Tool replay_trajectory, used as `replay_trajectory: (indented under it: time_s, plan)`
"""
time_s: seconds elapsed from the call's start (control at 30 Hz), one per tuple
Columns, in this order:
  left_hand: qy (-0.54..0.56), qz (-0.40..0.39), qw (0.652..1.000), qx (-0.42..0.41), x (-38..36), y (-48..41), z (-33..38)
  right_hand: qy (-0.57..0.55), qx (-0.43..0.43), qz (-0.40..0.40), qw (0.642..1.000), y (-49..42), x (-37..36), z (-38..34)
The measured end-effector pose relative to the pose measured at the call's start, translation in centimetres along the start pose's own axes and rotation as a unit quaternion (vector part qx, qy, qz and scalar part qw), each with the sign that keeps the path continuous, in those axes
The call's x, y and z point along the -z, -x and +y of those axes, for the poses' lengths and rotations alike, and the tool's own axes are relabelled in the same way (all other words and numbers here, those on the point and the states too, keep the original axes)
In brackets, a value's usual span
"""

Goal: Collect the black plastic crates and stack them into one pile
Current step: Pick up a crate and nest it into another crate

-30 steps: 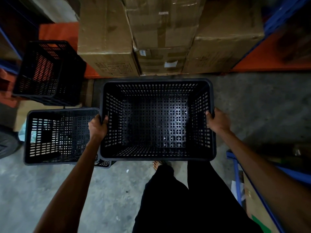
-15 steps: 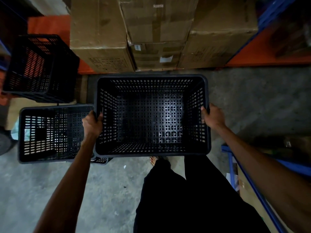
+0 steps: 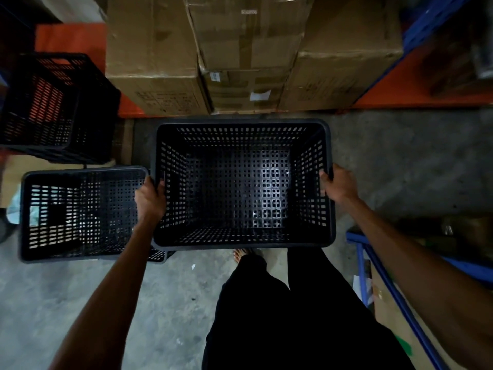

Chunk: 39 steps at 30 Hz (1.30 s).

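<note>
The held crate is black perforated plastic, its floor faintly glossy. Cardboard boxes look matt brown. The concrete floor is rough, grey.

A black perforated crate hangs level and empty between both hands, open side up. A second black crate sits just beside the left hand. A third stands tilted farther beyond that hand.

Dim and murky overall, with overhead light glinting off the floor of the black perforated plastic crate, corners vignetted dark and wide-angle bending at the edges
</note>
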<state>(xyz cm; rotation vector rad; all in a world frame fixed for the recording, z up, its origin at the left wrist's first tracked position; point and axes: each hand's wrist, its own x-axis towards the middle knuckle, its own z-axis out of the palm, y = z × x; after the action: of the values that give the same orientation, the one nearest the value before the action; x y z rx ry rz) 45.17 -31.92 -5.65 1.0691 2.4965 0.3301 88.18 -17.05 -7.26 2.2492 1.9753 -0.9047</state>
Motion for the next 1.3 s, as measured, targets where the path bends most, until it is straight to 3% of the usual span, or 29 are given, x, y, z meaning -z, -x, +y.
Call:
replay_trajectory:
  time_s: [0.27,0.4,0.57,0.7,0.8,1.3]
  plan:
    - [0.019,-0.017,1.000,-0.009,0.2,-0.6,-1.9,0.018,0.031,0.038,0.999,1.2,-1.4,0.3]
    - [0.043,-0.016,0.994,-0.099,-0.3,-0.3,-1.6,0.039,0.057,0.084,0.994,2.3,-1.6,-0.7]
    - [-0.083,-0.004,0.985,-0.154,-0.9,0.2,-1.8,0.096,0.118,0.123,0.981,3.1,-2.9,-0.5]
    - [-0.102,-0.008,0.978,-0.184,-1.0,-0.3,-2.0,0.158,0.151,0.096,0.971,2.8,-3.0,-1.0]
    - [-0.085,-0.016,0.976,-0.201,-1.0,-0.6,-1.9,0.142,0.190,0.091,0.967,2.2,-3.0,-0.4]
    - [-0.032,-0.006,0.975,-0.220,-1.5,-1.1,-2.4,0.161,0.188,0.082,0.965,1.6,-3.4,-0.2]
